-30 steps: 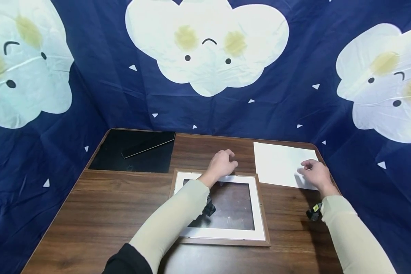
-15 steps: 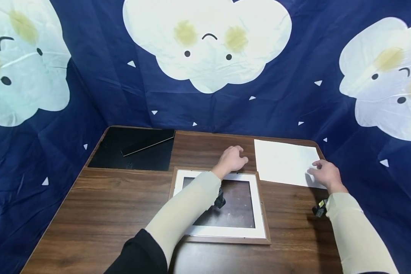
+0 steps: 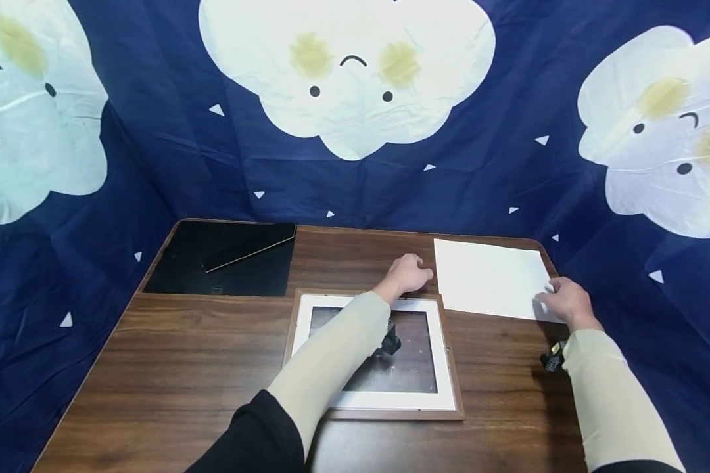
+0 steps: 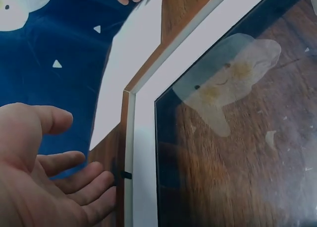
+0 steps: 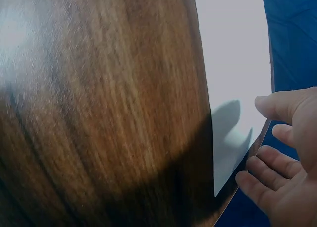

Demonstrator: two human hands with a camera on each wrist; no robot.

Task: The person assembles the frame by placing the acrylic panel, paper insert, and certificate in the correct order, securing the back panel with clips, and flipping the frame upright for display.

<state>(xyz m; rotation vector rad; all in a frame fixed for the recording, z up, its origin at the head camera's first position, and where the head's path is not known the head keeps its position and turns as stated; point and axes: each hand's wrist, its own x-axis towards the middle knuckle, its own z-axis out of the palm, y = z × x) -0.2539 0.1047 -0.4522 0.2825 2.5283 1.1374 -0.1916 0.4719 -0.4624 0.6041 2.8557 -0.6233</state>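
Observation:
A white sheet of paper (image 3: 485, 276) lies at the table's far right. My right hand (image 3: 568, 302) is at the sheet's right edge. In the right wrist view the thumb (image 5: 277, 104) is over that edge, with the fingers spread apart below and a gap between them. A wooden picture frame (image 3: 454, 387) with a white mat (image 3: 390, 401) and a see-through pane (image 3: 411, 368) lies in the middle. Reaching across it, my left hand (image 3: 408, 272) hovers beyond the far side, left of the paper. Its fingers are loosely bent and hold nothing.
A black backing board (image 3: 171, 269) lies at the table's far left, with a narrow black strip (image 3: 248, 251) slanting across it. Blue cloth (image 3: 355, 197) with cloud prints encloses the wooden table (image 3: 201, 368) at the back and sides.
My left hand has moved right, towards the paper's left edge. My right hand has shifted right, from above the sheet to its right edge. The frame and black board have stayed put.

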